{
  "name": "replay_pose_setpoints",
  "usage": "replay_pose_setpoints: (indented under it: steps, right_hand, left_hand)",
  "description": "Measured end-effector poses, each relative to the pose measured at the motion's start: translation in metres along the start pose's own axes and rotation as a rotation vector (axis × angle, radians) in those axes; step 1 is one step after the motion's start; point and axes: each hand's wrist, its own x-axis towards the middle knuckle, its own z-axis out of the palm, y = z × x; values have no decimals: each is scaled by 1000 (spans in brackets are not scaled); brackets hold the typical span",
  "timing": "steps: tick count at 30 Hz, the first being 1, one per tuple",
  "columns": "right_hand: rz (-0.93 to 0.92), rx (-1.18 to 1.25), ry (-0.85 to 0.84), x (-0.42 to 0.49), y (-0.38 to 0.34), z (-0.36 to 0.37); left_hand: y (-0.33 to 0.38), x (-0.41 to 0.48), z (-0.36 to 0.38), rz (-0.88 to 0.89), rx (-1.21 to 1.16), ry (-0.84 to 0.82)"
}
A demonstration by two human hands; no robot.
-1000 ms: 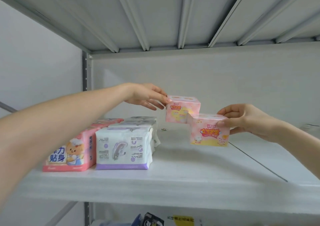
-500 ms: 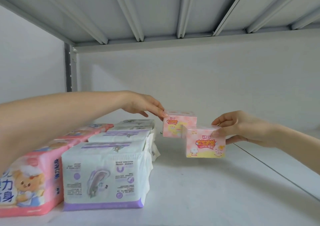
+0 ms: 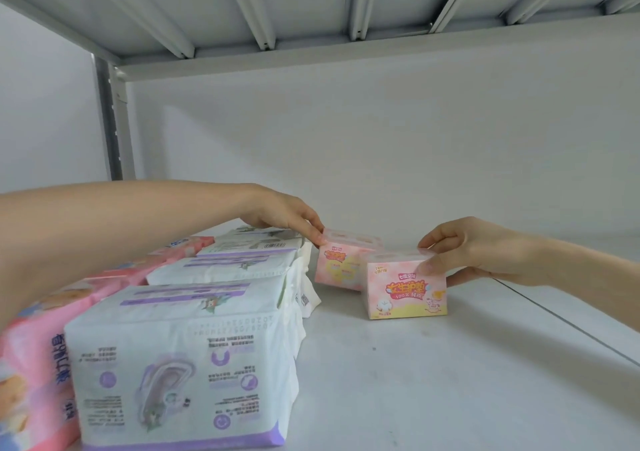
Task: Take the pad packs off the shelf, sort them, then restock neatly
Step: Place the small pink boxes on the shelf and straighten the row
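Left hand (image 3: 287,220) is seemingly pinched onto the rear pink pack (image 3: 337,265), mid-frame; the front pack (image 3: 405,288) is grasped by the right hand (image 3: 479,251).

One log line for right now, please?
left hand: holds rear pink box | right hand: holds front pink box | step: restocking shelf

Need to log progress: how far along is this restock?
Done: white-and-purple packs and pink packs stand in rows on the shelf. In hand: left hand holds the rear pink box, right hand the front pink box, both nearly set down. Left: releasing them; further stock isn't visible.
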Motion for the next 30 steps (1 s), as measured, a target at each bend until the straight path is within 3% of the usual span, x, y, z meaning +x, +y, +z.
replay_pose_setpoints:
  steps: [11,30]
  right_hand:
    - [6,5,-22,6,-3,6]
    - [47,56,-25,26,-13,45]
  left_hand:
    - [6,21,-1,-14,57,-119]
    - [4,41,-5,-16,74,-144]
